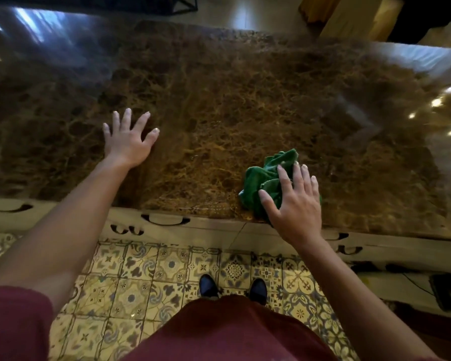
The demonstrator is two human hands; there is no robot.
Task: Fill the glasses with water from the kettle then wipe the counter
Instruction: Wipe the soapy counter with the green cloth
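Two bare hands rest on the brown marble counter (219,100), well apart. Furthest left, a dark red sleeve (13,324) covers the upper arm. The left hand (126,142) lies flat on the stone, palm down, with its fingers straight and spread; it holds nothing. To its right the veined surface shines, with bright reflections toward the far right edge. The green cloth (261,181) sits bunched on the counter close to the near edge. The right hand (294,204) presses down on the cloth's right part with fingers straight and slightly fanned, not curled round it. Below the counter edge, patterned floor tiles (141,282) show, and two dark shoes (208,285) stand on them. No glasses or kettle are in view.
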